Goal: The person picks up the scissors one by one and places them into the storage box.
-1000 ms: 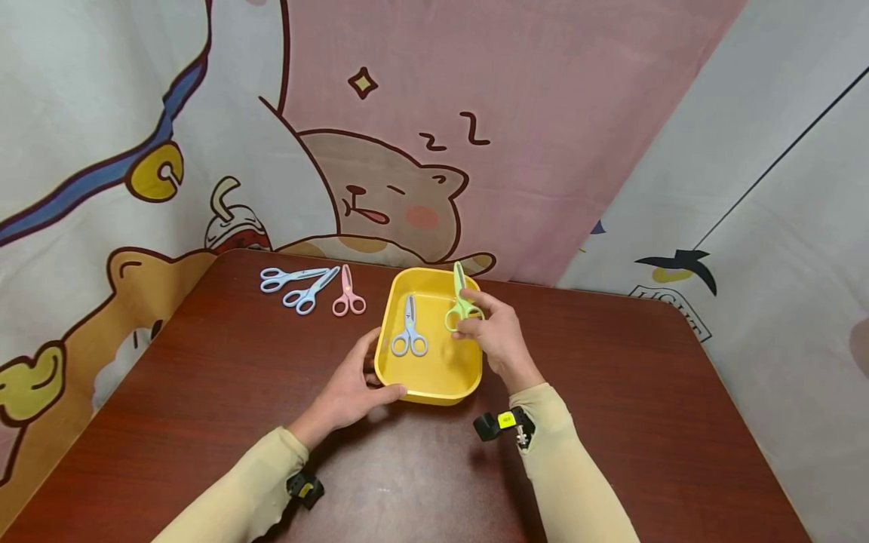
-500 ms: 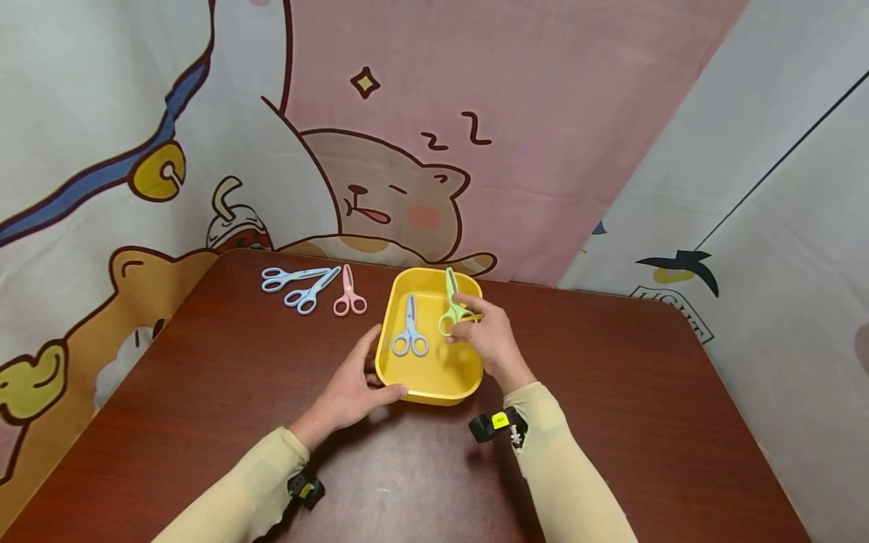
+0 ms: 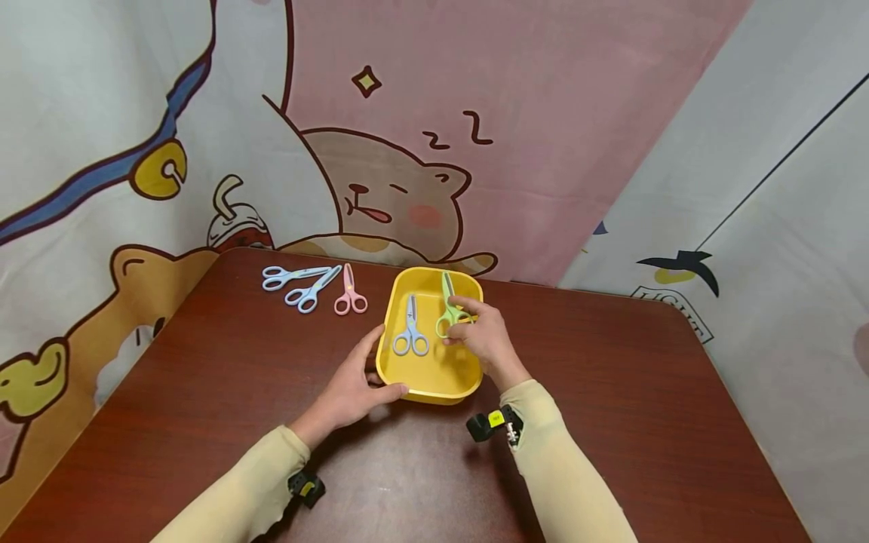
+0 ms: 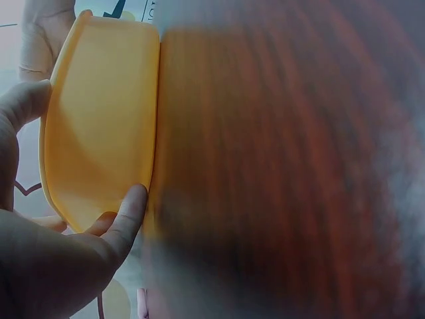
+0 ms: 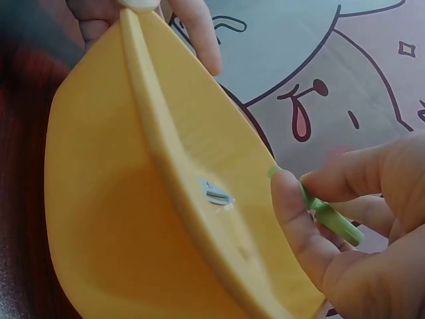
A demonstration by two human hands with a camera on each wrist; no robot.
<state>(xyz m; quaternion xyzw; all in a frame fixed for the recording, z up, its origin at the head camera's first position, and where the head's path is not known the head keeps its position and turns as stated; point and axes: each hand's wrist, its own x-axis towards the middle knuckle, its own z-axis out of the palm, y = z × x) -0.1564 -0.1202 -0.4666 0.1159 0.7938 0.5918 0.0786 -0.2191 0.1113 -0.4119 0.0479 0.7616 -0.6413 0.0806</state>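
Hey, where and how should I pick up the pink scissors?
Probably pinch the pink scissors by their handle loops, coming down from the near side: they lie flat, loops toward the person, blades pointing away, close to the nearest blue scissors.

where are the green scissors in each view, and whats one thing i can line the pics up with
Head: the green scissors are near the middle, pinched by the right hand, over the right half of the yellow tray.
Left wrist: not in it.
Right wrist: right of centre, partly hidden by the hand pinching them.
Shared landmark: the yellow tray, in all three; left side of the left wrist view.
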